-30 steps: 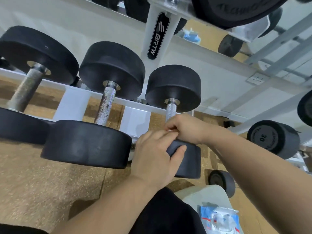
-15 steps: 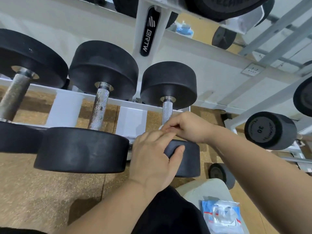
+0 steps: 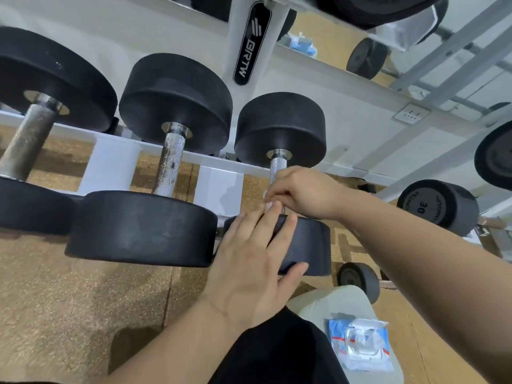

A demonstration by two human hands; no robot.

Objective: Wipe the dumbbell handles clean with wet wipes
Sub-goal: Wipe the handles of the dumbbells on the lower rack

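Three black dumbbells lie on a white rack (image 3: 113, 159). The rightmost dumbbell (image 3: 279, 126) has a silver handle (image 3: 276, 170). My right hand (image 3: 302, 192) is closed around the lower part of that handle, pressing a white wet wipe (image 3: 267, 202) against it; only a scrap of the wipe shows. My left hand (image 3: 249, 267) grips the near black head (image 3: 313, 245) of the same dumbbell, thumb under it. The middle dumbbell's handle (image 3: 169, 164) and the left one's handle (image 3: 26, 142) look rusty and spotted.
A pack of wet wipes (image 3: 360, 345) lies on a pale stool (image 3: 327, 303) at the lower right. A dumbbell marked 30 (image 3: 437, 206) sits on another rack to the right. Larger weights hang above. Brown speckled floor (image 3: 69, 300) lies below.
The view has shifted slightly. My right hand with the wipe has slid a little along the handle of the rightmost dumbbell; my left hand stays on the near head.
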